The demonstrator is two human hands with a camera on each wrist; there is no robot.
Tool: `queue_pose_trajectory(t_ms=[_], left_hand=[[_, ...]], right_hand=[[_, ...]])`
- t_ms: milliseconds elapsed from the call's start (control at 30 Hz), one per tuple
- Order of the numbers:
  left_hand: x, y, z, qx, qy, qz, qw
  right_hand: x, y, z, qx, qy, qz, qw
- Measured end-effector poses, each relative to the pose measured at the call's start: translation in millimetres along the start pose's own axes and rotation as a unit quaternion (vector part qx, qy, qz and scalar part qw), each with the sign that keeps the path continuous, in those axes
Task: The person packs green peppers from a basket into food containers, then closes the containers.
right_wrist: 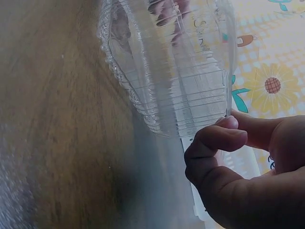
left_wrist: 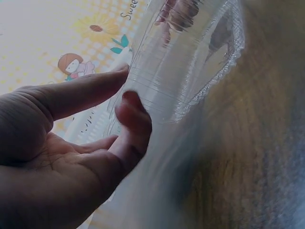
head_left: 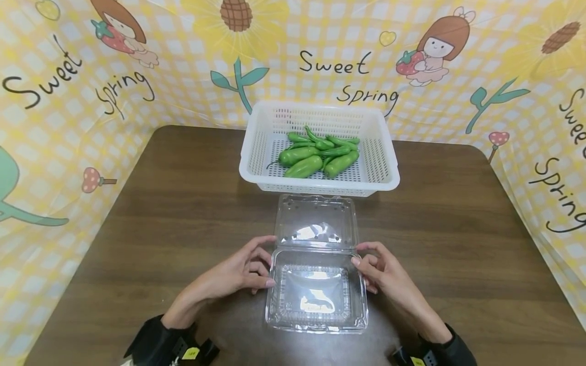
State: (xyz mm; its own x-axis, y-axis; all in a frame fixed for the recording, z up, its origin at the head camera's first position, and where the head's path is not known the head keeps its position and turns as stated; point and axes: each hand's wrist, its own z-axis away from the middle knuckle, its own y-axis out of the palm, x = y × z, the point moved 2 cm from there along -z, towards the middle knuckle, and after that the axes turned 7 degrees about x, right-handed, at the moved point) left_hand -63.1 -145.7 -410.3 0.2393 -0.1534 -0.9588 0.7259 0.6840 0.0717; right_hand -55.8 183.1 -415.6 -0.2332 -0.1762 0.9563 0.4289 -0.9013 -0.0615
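Note:
A clear plastic clamshell container sits on the table with its lid folded back toward the basket. My left hand holds its left rim, thumb on top and fingers along the side. At the opposite rim, my right hand pinches the edge between thumb and curled fingers. The left wrist view has the thumb at the rim and a bent finger beneath it. In the right wrist view the fingertips meet right at the rim. Inside, the container holds nothing.
Beyond the lid stands a white perforated basket with several green peppers inside. The brown wooden table is bordered by a yellow checked cloth at the back and sides.

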Motion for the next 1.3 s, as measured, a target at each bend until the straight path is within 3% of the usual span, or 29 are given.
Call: queue_pose_trajectory(t_ms=[333,600,900,1300], left_hand=[[-0.4,1.9,0.8,0.012,-0.003,0.04,0.9991],[-0.1,3.2,1.0,0.016,0.006,0.033,0.9993],[0.2,6.6,-2.3,-0.025,0.025,0.001,0.9994],[3.2,11.6,-5.5,-0.019,0.021,0.064,0.9976]], right_hand=[[0,1,5,0.005,-0.014,0.011,1.0],[-2,2,7,0.007,-0.03,0.013,0.999],[-3,2,8,0.017,-0.051,0.01,0.998],[-2,5,11,0.024,-0.06,0.012,0.998]])
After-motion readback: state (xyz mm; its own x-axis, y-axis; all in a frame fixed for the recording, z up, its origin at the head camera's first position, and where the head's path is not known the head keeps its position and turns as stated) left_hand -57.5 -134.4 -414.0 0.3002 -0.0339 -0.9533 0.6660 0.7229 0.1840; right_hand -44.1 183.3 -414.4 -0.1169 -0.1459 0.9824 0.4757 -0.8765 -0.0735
